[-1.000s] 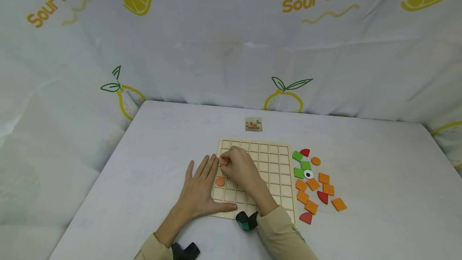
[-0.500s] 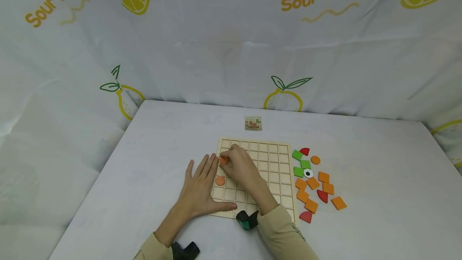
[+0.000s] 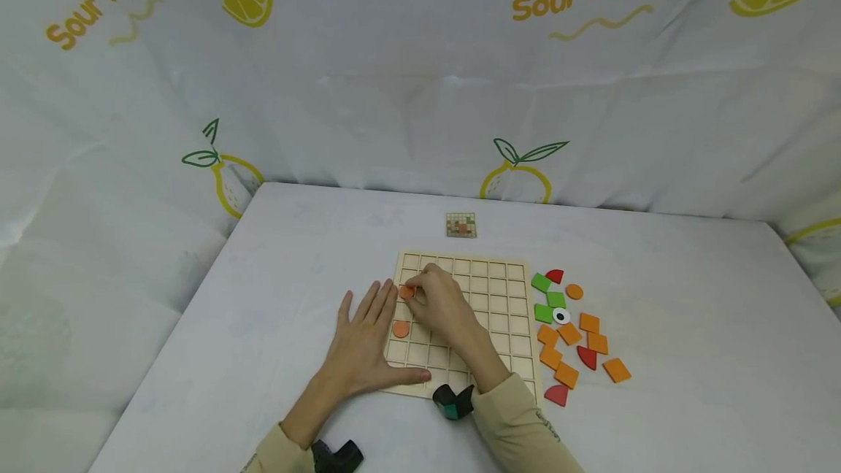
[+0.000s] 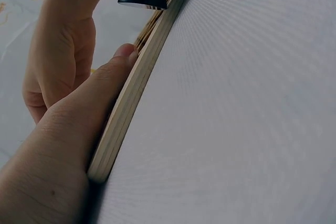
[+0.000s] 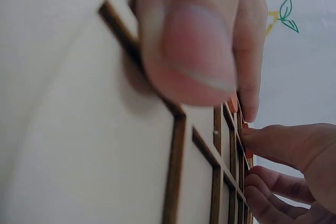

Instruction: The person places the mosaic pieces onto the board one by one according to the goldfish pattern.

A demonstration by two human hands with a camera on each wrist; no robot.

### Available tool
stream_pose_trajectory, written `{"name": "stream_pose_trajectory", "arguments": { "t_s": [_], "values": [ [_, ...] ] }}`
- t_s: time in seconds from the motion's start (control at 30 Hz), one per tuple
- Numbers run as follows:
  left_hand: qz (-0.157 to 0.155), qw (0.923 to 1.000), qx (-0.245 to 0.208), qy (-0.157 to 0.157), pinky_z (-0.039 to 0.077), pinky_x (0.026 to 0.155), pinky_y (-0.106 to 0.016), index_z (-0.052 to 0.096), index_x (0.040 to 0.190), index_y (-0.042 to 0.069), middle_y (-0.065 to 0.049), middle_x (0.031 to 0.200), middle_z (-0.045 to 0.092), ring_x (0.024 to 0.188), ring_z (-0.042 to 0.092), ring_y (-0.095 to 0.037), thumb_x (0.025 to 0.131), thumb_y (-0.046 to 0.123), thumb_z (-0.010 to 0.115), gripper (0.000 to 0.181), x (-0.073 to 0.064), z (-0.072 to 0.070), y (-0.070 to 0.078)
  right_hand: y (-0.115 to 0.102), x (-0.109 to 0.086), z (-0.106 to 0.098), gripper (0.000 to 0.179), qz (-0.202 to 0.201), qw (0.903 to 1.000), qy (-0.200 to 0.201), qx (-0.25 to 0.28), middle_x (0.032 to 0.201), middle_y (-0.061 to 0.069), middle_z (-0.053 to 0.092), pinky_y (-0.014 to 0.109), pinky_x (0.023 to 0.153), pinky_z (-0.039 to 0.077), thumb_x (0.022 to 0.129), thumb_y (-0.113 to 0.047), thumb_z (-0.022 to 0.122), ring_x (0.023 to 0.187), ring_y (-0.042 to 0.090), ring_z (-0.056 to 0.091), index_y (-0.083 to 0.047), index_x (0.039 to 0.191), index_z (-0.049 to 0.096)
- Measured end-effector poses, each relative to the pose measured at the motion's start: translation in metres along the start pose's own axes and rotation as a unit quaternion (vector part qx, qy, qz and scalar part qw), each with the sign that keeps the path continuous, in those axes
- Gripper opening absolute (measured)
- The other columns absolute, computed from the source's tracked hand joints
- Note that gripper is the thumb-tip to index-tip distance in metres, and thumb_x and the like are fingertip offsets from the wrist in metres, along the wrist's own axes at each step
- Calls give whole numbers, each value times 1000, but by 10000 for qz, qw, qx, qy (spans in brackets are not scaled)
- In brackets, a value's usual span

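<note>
In the head view, a pale wooden grid board [image 3: 479, 305] lies on the white table. My left hand [image 3: 364, 349] rests flat with fingers spread along its left side, and its thumb lies over the near edge, seen close in the left wrist view against the board's edge [image 4: 126, 98]. At the board's left column, my right hand [image 3: 443, 305] pinches an orange disc [image 3: 406, 292] between thumb and forefinger. A second orange disc [image 3: 401, 329] lies in a cell nearer me. The right wrist view shows the left thumb [image 5: 191, 51] large in front and the right hand [image 5: 315, 156] behind.
Right of the board lie several loose orange squares [image 3: 570, 334], green squares [image 3: 556, 301], red quarter-circles [image 3: 556, 395], an orange disc [image 3: 574, 291] and a white eye disc [image 3: 561, 316]. A small patterned card [image 3: 461, 225] lies beyond the board.
My right thumb and forefinger have shifted slightly at the orange disc, and more of its face now shows. The left hand stays still.
</note>
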State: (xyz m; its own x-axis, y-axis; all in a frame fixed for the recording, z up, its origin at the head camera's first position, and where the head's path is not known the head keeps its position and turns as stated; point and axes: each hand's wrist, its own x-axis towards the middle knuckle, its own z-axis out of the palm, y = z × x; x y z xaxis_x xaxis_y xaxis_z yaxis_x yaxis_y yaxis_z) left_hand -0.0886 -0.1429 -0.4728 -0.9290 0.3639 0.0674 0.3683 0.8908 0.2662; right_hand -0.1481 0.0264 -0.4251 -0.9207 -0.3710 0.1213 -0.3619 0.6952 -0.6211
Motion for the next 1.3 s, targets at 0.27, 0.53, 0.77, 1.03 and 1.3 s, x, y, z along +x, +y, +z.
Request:
{"name": "stream_pose_trajectory", "arguments": {
  "t_s": [0.27,0.53,0.77,1.03,1.3],
  "values": [
    [8,10000,2,37,6,125,-68,14,164,6,-9,173,13,162,14,-30,68,102,43,139,0,0,0,0,-1,0,23,117,9999,-81,80,100,13,66,24,65,46,89,-7,77,76,13,50,1,110,78],
    [-55,10000,50,57,7,125,-67,13,164,7,-9,173,14,162,14,-30,66,95,56,139,0,1,0,5,-13,-27,32,266,9996,86,43,109,14,68,31,72,53,89,-11,77,86,20,62,-1,119,75],
    [-75,9999,1,91,8,125,-68,14,164,7,-10,173,16,161,17,-31,65,92,60,139,2,1,2,33,-32,-61,37,344,9979,541,39,116,21,70,43,79,59,89,-11,78,96,33,67,1,123,72],
    [-55,10000,-9,9,7,125,-68,11,164,6,-9,174,13,162,14,-30,66,94,59,140,2,0,1,72,-57,-101,38,492,9936,1001,-175,117,26,69,51,80,56,91,-8,75,100,39,65,3,127,69],
    [-59,9999,-25,121,9,124,-68,14,164,6,-10,173,16,161,17,-31,65,95,57,140,2,3,2,104,-74,-126,42,1007,9879,1135,-311,121,31,64,57,83,56,94,-14,72,107,45,60,4,131,66]
  ]
}}
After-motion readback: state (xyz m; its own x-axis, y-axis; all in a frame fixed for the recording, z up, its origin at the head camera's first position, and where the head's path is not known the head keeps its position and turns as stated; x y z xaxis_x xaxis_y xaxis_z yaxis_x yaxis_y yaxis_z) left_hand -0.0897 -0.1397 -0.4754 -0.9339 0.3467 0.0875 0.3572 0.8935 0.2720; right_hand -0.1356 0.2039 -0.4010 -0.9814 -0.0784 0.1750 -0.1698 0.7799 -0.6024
